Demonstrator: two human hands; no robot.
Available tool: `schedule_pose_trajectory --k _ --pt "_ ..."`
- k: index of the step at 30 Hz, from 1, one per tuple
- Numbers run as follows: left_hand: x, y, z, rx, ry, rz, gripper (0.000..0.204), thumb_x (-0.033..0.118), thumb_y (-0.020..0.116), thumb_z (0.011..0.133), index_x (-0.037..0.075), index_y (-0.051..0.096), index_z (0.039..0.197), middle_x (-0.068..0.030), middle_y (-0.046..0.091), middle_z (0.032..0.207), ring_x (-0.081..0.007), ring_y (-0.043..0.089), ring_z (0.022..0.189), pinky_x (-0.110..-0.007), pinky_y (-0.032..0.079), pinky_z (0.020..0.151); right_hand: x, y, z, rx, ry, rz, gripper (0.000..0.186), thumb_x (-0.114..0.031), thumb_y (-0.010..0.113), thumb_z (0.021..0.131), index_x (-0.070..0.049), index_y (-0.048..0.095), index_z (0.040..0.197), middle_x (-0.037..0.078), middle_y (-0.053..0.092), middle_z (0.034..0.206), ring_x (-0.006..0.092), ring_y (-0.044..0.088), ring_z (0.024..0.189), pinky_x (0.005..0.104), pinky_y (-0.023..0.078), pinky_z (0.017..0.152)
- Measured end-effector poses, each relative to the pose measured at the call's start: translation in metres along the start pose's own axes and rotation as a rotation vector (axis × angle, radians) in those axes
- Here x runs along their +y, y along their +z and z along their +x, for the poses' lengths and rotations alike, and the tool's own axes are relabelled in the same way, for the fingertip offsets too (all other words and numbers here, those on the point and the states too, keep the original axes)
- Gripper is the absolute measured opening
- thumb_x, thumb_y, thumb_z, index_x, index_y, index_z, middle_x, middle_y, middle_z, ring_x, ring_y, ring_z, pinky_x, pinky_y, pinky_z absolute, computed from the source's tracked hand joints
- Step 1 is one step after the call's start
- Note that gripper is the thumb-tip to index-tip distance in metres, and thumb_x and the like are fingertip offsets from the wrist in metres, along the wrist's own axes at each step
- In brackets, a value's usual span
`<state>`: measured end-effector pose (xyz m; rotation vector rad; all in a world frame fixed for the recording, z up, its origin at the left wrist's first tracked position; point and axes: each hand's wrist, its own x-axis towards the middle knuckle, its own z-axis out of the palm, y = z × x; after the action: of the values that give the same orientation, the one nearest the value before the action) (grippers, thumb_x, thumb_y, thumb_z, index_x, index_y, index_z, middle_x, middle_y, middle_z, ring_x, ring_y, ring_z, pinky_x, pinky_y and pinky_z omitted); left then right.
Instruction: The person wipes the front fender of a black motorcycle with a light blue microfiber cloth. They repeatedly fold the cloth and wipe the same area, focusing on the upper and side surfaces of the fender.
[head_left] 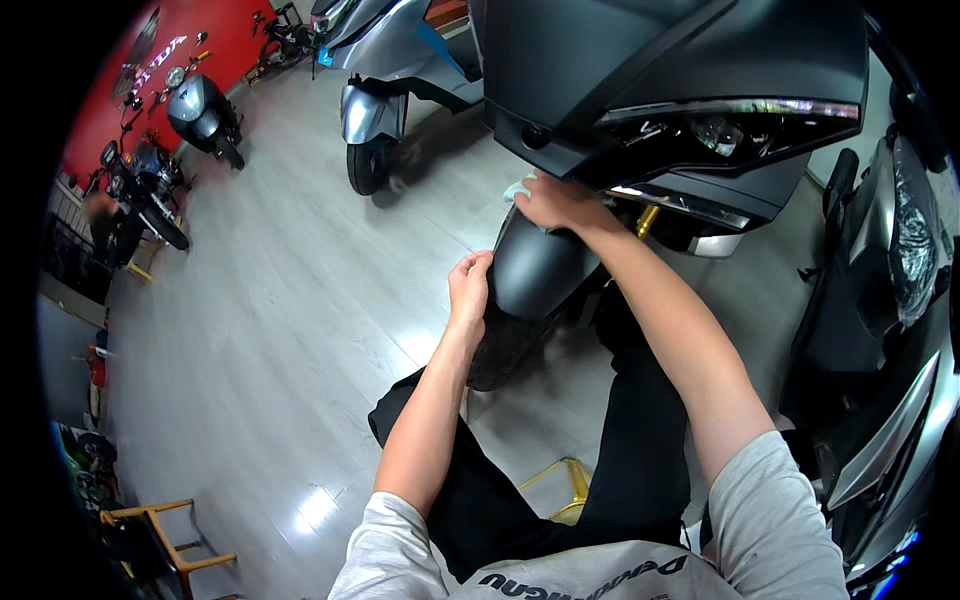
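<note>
Holding a pale cloth in curled fingers, the right hand lies over the upper part of the black fender, below the nose of a dark scooter. The left hand is at the fender's left edge, its fingers bent in toward the thumb; whether it grips anything, I cannot tell. The fender covers the front tyre, between the person's black-trousered legs. A gold fork leg shows right of the right wrist. A silver scooter is beyond on the grey floor, and a yellow stool shows between the thighs.
</note>
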<state>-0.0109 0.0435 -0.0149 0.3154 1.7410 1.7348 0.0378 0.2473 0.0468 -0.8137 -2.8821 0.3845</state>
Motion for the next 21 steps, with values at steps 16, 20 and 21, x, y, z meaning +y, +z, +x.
schedule_pose_trajectory --k 16,20,21 --pt "0.007 0.003 -0.001 -0.001 -0.042 -0.113 0.031 0.021 0.056 0.095 0.000 0.066 0.115 -0.0071 0.067 0.104 -0.0156 0.059 0.096 -0.029 0.046 0.085 0.011 -0.012 -0.076 0.235 -0.081 -0.136 0.054 -0.038 0.050 0.097 -0.010 0.046 0.143 0.017 0.043 0.149 0.0375 0.042 0.137 0.0502 0.032 0.113" --pt "0.009 -0.005 -0.003 0.003 -0.062 -0.103 0.032 0.017 0.055 0.094 -0.002 0.064 0.118 -0.0091 0.067 0.107 -0.0182 0.060 0.103 -0.029 0.044 0.094 0.036 -0.013 -0.033 0.084 0.050 0.063 0.051 -0.045 0.047 0.098 -0.007 0.058 0.131 0.022 0.059 0.132 0.0411 0.054 0.123 0.0472 0.042 0.105" --pt "0.015 0.002 -0.005 -0.017 -0.069 -0.104 0.032 0.016 0.055 0.094 -0.002 0.064 0.118 -0.0093 0.067 0.107 -0.0182 0.060 0.103 -0.029 0.044 0.094 0.061 -0.008 -0.022 0.125 0.094 0.160 0.053 -0.046 0.048 0.098 -0.008 0.057 0.133 0.022 0.056 0.137 0.0388 0.050 0.128 0.0460 0.039 0.107"
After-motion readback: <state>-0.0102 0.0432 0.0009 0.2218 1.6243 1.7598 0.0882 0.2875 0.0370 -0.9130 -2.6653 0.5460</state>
